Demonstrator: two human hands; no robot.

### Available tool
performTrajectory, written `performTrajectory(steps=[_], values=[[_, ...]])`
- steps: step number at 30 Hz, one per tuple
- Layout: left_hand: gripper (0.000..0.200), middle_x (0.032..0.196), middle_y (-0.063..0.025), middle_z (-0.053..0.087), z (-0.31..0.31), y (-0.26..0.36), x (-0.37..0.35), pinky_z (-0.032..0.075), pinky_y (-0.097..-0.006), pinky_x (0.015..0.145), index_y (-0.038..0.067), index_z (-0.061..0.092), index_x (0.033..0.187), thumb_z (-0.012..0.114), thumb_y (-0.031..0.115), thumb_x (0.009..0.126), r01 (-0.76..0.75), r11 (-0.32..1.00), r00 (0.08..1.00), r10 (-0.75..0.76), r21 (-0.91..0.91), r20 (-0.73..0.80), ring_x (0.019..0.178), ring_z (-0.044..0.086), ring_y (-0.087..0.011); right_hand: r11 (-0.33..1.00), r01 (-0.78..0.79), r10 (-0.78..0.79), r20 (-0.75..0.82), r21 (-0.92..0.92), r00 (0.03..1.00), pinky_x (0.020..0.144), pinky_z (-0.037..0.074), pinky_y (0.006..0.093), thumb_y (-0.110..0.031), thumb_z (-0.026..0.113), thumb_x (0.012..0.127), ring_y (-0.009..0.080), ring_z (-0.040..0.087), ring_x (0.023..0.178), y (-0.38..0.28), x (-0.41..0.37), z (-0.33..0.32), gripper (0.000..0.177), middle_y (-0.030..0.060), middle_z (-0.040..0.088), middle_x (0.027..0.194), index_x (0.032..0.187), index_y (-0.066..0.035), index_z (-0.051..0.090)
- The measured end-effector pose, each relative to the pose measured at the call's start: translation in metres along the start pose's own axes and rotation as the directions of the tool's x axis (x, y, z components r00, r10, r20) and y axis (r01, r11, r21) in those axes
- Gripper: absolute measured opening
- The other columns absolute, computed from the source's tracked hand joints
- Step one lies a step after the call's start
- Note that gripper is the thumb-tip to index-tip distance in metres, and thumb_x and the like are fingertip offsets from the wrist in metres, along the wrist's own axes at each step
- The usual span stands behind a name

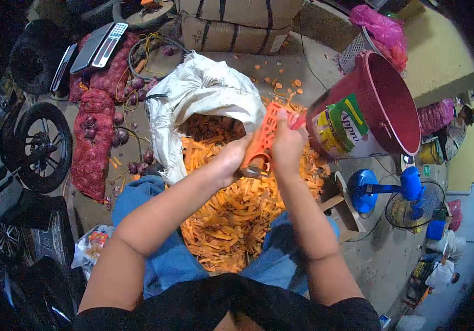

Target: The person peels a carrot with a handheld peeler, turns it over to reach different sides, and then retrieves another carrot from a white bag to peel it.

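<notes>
My left hand (230,160) grips the lower end of a carrot (253,164) that points up and away from me. My right hand (286,140) holds an orange peeler (265,135) pressed along the carrot's upper part. Both hands hover over a large heap of orange carrot peelings (231,215) on the floor between my knees in blue jeans. Just behind the hands stands an open white sack (204,91) with more carrots inside.
A red bucket (380,107) tilts at the right. Red mesh bags of onions (93,138) and a scale (99,44) lie at the left, beside a wheel (41,146). Cardboard boxes (231,25) sit behind. A blue fan (408,193) stands at the right.
</notes>
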State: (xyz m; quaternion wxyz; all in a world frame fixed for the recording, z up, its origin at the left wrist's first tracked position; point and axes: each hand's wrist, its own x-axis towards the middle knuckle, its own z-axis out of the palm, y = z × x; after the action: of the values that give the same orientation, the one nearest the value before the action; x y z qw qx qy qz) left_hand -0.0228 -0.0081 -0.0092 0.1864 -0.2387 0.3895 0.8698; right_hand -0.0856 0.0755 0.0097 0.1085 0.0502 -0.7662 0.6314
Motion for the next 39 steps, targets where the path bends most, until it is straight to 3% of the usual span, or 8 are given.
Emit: performTrajectory(steps=[15,19,22,24,27,29,34,39], values=[[0.035,0.08,-0.0026,0.055,0.009,-0.001,0.002,0.045,-0.0259,0.058,0.008,0.049,0.093,0.023,0.032,0.086,-0.027,0.982,0.996,0.043,0.188,-0.079,0.067,0.053,-0.0121,0.995,-0.097,0.096,-0.012,-0.033,0.995,0.05,0.037,0.0255,-0.011,0.048,0.077,0.0119,0.045,0.052,0.024,0.02,0.002,0.014,0.003,0.05,0.06,0.069,0.0,0.049],[0.035,0.072,-0.0037,0.051,0.014,-0.012,-0.025,0.046,-0.0291,0.049,0.004,0.045,0.093,0.026,0.032,0.085,0.049,0.921,0.998,-0.06,0.386,0.016,0.057,0.051,-0.0145,0.88,-0.324,0.406,-0.196,0.349,0.893,0.046,0.036,0.0274,-0.024,0.049,0.077,0.0111,0.044,0.051,0.079,0.089,-0.049,0.024,0.0008,0.05,0.062,0.075,-0.001,0.054],[0.037,0.077,-0.0058,0.053,0.0,0.0,-0.009,0.047,-0.0312,0.048,0.006,0.044,0.096,0.025,0.035,0.085,0.007,0.995,0.998,-0.002,0.096,-0.057,0.059,0.053,-0.015,0.897,-0.32,0.363,-0.093,0.306,0.927,0.046,0.035,0.0264,-0.024,0.048,0.078,0.0104,0.044,0.052,0.034,0.065,-0.037,0.023,0.0012,0.05,0.066,0.077,-0.001,0.053],[0.036,0.075,-0.0053,0.053,0.001,0.005,-0.007,0.047,-0.0312,0.048,0.007,0.045,0.095,0.025,0.035,0.085,0.019,1.0,0.998,-0.018,0.01,-0.053,0.058,0.052,-0.0153,0.935,-0.352,0.351,-0.019,-0.052,0.936,0.047,0.035,0.0253,-0.021,0.048,0.078,0.0091,0.043,0.054,0.018,0.044,-0.02,0.02,0.0011,0.05,0.066,0.076,-0.002,0.051],[0.036,0.073,-0.0042,0.053,-0.004,-0.001,-0.005,0.047,-0.0307,0.048,0.008,0.046,0.093,0.023,0.034,0.085,0.036,0.999,0.999,-0.035,0.016,-0.036,0.057,0.053,-0.0159,0.947,-0.276,0.268,0.071,0.167,0.961,0.047,0.037,0.0248,-0.017,0.047,0.079,0.0088,0.045,0.052,0.0,0.005,0.005,0.02,0.0001,0.049,0.06,0.07,0.001,0.049],[0.036,0.073,-0.0038,0.053,-0.006,-0.008,-0.004,0.046,-0.0316,0.047,0.008,0.047,0.092,0.023,0.034,0.085,-0.092,0.995,0.996,0.092,-0.028,-0.007,0.057,0.053,-0.0156,0.993,0.005,-0.023,0.146,0.118,0.989,0.049,0.035,0.0236,-0.019,0.049,0.078,0.007,0.041,0.054,0.009,-0.003,0.011,0.018,-0.0001,0.048,0.061,0.073,-0.001,0.05],[0.037,0.097,-0.0065,0.052,0.006,-0.005,-0.022,0.039,-0.0264,0.078,0.004,0.045,0.105,0.03,0.031,0.085,-0.048,0.934,0.994,0.011,0.354,0.104,0.087,0.051,-0.0147,0.997,-0.048,0.037,-0.169,-0.059,0.985,0.048,0.035,0.0249,-0.02,0.051,0.077,0.0082,0.041,0.052,0.034,0.055,-0.017,0.023,0.0013,0.048,0.059,0.072,0.002,0.051],[0.032,0.08,-0.0043,0.05,0.0,0.008,-0.016,0.046,-0.0285,0.052,0.006,0.044,0.1,0.03,0.03,0.085,0.005,1.0,0.999,-0.006,0.008,0.04,0.061,0.051,-0.0121,0.965,-0.215,0.193,-0.148,-0.15,0.97,0.047,0.034,0.0265,-0.022,0.048,0.078,0.0082,0.04,0.05,0.044,0.062,-0.023,0.023,0.0005,0.047,0.058,0.072,0.0,0.052]])
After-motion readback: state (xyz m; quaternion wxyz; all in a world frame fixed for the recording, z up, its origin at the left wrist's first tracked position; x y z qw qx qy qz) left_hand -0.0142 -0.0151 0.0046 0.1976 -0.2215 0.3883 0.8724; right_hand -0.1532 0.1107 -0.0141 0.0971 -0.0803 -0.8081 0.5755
